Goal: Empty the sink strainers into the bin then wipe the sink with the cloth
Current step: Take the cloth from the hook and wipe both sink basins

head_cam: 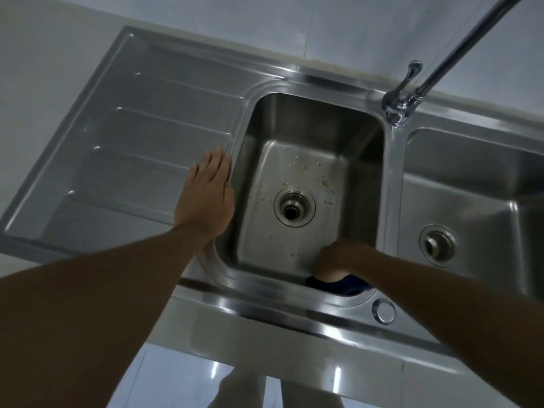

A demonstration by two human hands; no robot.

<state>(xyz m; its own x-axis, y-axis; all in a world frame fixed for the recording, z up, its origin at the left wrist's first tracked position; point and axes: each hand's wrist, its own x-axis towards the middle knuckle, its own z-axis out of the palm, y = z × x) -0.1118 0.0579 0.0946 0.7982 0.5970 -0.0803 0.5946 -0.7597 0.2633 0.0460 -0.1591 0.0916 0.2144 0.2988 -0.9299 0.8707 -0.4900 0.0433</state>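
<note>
Head view: the left hand (206, 198) lies flat, fingers straight, on the steel drainboard (132, 142) at the edge of the basin (294, 128). The right hand (341, 257) curls around a dark blue cloth (353, 285) in the basin's near corner. Between the hands lie crumbs (303, 167) and the open drain (294, 207). Right of the right hand, a second basin (471, 178) holds a strainer (437, 245). Beyond it a tap (412, 89) rises before a white wall (323, 30).
</note>
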